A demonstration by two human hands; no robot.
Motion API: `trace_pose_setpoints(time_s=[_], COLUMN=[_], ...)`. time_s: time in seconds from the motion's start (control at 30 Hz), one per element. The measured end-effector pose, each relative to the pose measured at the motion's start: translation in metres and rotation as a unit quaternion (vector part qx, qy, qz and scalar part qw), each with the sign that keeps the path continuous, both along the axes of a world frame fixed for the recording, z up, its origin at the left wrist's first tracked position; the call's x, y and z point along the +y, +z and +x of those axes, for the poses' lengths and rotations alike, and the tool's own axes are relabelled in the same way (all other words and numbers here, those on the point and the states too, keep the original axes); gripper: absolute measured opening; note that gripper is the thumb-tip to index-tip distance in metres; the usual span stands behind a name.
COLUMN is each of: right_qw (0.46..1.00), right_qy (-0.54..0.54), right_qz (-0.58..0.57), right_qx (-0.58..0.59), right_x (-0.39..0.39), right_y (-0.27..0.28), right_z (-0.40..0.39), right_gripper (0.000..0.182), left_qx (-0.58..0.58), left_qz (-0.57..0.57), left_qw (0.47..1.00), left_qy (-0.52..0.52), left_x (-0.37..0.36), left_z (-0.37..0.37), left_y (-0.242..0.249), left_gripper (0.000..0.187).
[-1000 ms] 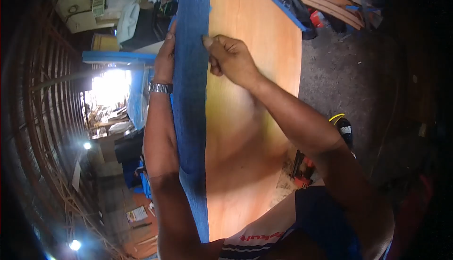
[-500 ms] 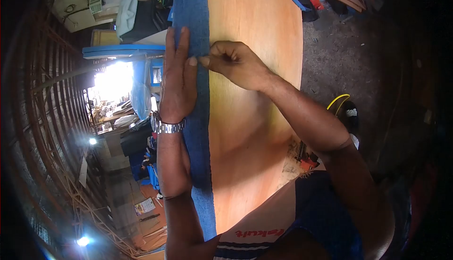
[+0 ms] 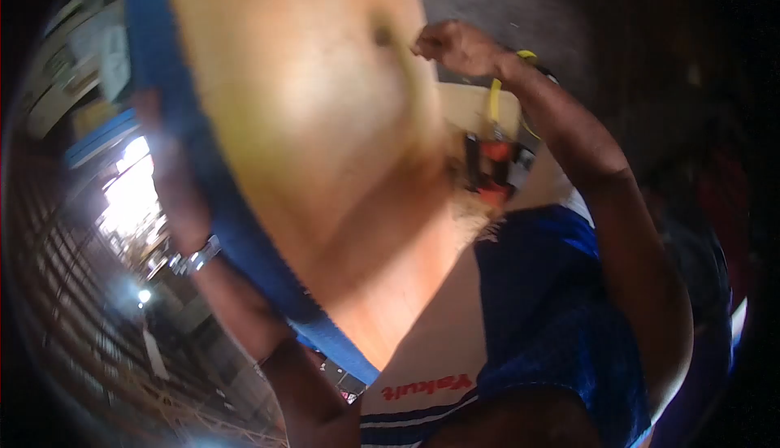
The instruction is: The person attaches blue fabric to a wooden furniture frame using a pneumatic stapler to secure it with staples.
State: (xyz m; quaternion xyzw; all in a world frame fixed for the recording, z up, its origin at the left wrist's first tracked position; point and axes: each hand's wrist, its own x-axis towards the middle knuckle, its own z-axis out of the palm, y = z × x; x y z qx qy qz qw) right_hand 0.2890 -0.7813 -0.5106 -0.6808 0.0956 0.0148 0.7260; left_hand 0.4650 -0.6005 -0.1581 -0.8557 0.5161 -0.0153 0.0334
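Note:
Blue denim-like fabric (image 3: 213, 180) runs along the left edge of a broad, light wooden panel (image 3: 301, 107). My left hand (image 3: 175, 180), with a metal watch at the wrist, rests against the fabric's outer edge; its fingers are smeared by motion. My right hand (image 3: 459, 46) is off to the right, beside the panel's right edge, with its fingers curled in. Whatever those fingers may hold is too small to make out.
Below my right hand, an orange and black tool (image 3: 494, 168) lies near a pale surface (image 3: 479, 107). A yellow cord or strap (image 3: 495, 99) crosses there. A blue-edged board (image 3: 101, 135) sits at the left, beyond my left hand.
The view has turned and shifted right. My right hand has moved from the fabric beside my left hand to the panel's right edge. My left hand remains by the fabric.

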Motion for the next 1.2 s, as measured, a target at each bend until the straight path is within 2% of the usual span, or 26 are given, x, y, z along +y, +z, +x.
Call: trace_pose_setpoints(time_s=[0.03,0.07,0.1,0.13,0.17,0.2,0.23,0.27,0.3,0.4,0.5,0.6,0.7,0.77,0.8,0.83,0.9,1.0,1.1,1.2], right_qw=[0.983,0.952,0.906,0.913,0.900,0.905,0.875,0.835,0.824,0.786,0.780,0.805,0.775,0.728,0.700,0.691,0.670,0.656,0.692,0.853], right_qy=[0.068,0.133,0.227,0.230,0.281,0.330,0.326,0.288,0.313,0.331,0.343,0.314,0.389,0.413,0.422,0.435,0.467,0.522,0.498,0.312], right_qz=[-0.132,-0.268,-0.351,-0.334,-0.326,-0.249,-0.352,-0.453,-0.454,-0.505,-0.513,-0.501,-0.498,-0.540,-0.563,-0.568,-0.572,-0.543,-0.519,-0.418], right_qx=[0.110,0.072,0.072,0.039,0.067,0.105,-0.065,-0.124,-0.132,-0.135,-0.103,-0.037,-0.001,-0.085,-0.121,-0.104,-0.079,-0.048,0.060,-0.014], right_x=[0.000,0.021,0.037,0.060,0.098,0.111,0.144,0.180,0.191,0.211,0.207,0.233,0.258,0.250,0.236,0.219,0.193,0.150,0.106,0.036], right_y=[-0.031,-0.079,-0.083,-0.093,-0.119,-0.084,-0.118,-0.143,-0.153,-0.172,-0.167,-0.213,-0.262,-0.255,-0.252,-0.239,-0.192,-0.139,-0.112,-0.044], right_z=[-0.037,-0.061,-0.096,-0.131,-0.156,-0.164,-0.181,-0.201,-0.205,-0.210,-0.221,-0.219,-0.206,-0.198,-0.196,-0.191,-0.177,-0.163,-0.161,-0.163], right_gripper=[0.025,0.025,0.022,0.017,0.015,0.016,0.018,0.020,0.020,0.023,0.028,0.027,0.019,0.019,0.019,0.019,0.019,0.024,0.037,0.052], left_qx=[-0.010,-0.023,-0.034,-0.038,-0.043,-0.050,-0.044,-0.030,-0.003,0.094,0.113,0.061,0.044,0.252,0.260,0.269,0.116,-0.020,0.002,0.064], left_qz=[-0.005,-0.008,-0.010,-0.013,-0.013,-0.015,-0.024,-0.032,-0.046,-0.106,-0.096,-0.044,-0.070,-0.160,-0.164,-0.167,-0.095,-0.034,-0.058,-0.071], left_qw=[1.000,1.000,0.999,0.999,0.999,0.998,0.999,0.999,0.999,0.990,0.989,0.997,0.997,0.950,0.947,0.944,0.988,0.999,0.998,0.995], left_qy=[-0.004,-0.009,-0.013,-0.014,-0.016,-0.020,-0.017,-0.013,-0.005,0.014,-0.011,0.009,0.004,0.090,0.091,0.093,0.040,-0.019,-0.007,0.007], left_x=[0.006,0.011,0.017,0.022,0.027,0.033,0.037,0.040,0.043,0.035,0.026,0.035,0.031,0.080,0.077,0.073,0.032,0.011,0.020,0.011], left_z=[0.002,0.003,0.003,0.003,0.003,0.001,-0.003,-0.008,-0.014,-0.028,-0.051,-0.059,-0.066,0.014,0.022,0.030,-0.023,-0.055,-0.044,-0.044], left_y=[0.000,0.002,0.006,0.006,0.008,0.009,0.013,0.014,0.014,0.019,0.025,0.027,0.025,0.016,0.012,0.008,0.014,0.022,0.019,0.020], left_gripper=[0.052,0.052,0.052,0.053,0.053,0.053,0.054,0.054,0.054,0.047,0.047,0.048,0.050,0.057,0.057,0.058,0.053,0.053,0.052,0.051])
